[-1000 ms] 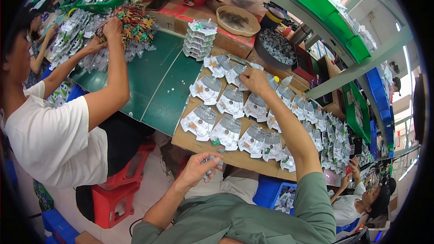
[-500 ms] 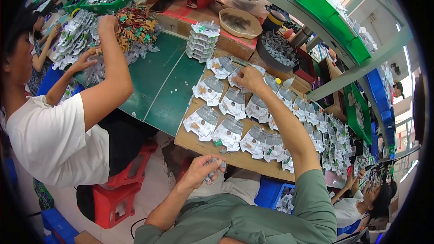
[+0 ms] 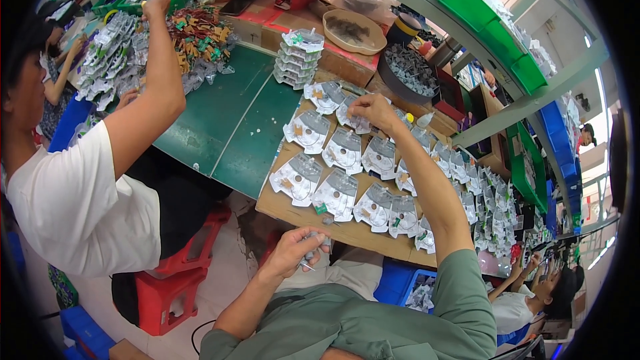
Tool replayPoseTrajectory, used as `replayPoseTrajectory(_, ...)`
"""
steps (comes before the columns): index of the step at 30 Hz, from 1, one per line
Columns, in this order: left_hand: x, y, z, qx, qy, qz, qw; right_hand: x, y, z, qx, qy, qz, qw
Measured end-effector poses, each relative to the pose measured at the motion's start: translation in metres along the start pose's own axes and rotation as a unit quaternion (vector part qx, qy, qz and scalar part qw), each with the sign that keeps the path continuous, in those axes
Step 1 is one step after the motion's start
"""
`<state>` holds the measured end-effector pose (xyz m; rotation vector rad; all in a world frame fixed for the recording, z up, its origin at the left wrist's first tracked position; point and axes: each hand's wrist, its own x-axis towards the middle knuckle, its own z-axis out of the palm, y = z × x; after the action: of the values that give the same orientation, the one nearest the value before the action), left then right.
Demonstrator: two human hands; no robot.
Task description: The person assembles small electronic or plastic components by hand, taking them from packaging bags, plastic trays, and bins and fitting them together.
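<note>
My left hand (image 3: 300,252) is curled closed in front of my body around several small grey plastic parts (image 3: 313,243). A thin pin-like tip pokes out below its fingers. Reaching forward, my right hand (image 3: 375,111) has its fingers pinched together at a grey-white plastic housing (image 3: 349,119) in the far row; what lies between the fingertips is hidden. Rows of similar fan-shaped housings, such as a nearer housing (image 3: 336,195), lie on a wooden board (image 3: 272,208). Some carry small tan or green connectors and thin wires.
Beyond the board stand a stack of housings (image 3: 297,60), an oval tray (image 3: 363,47) and a round bin of grey parts (image 3: 407,73). A co-worker (image 3: 80,193) sits left at a green tabletop (image 3: 200,133) beside heaped orange-brown wired connectors (image 3: 200,33). A shelf post (image 3: 513,110) slants at right.
My right hand has shifted slightly, staying at the far-row housings. My left hand stays closed in place. The co-worker's raised hand has moved farther away, toward the green bin.
</note>
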<state>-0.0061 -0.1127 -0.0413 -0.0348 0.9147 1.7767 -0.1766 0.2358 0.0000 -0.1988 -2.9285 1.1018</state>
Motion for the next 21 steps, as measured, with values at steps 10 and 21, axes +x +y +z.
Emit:
replayPoseTrajectory(10,-0.005,-0.007,0.001,-0.004,-0.006,-0.006,1.000,-0.017,-0.009,0.001,-0.039,0.080,-0.020,0.996)
replayPoseTrajectory(21,-0.002,-0.003,-0.005,-0.117,0.026,0.034,0.992,-0.207,-0.098,0.042,-0.055,-0.078,-0.206,0.974)
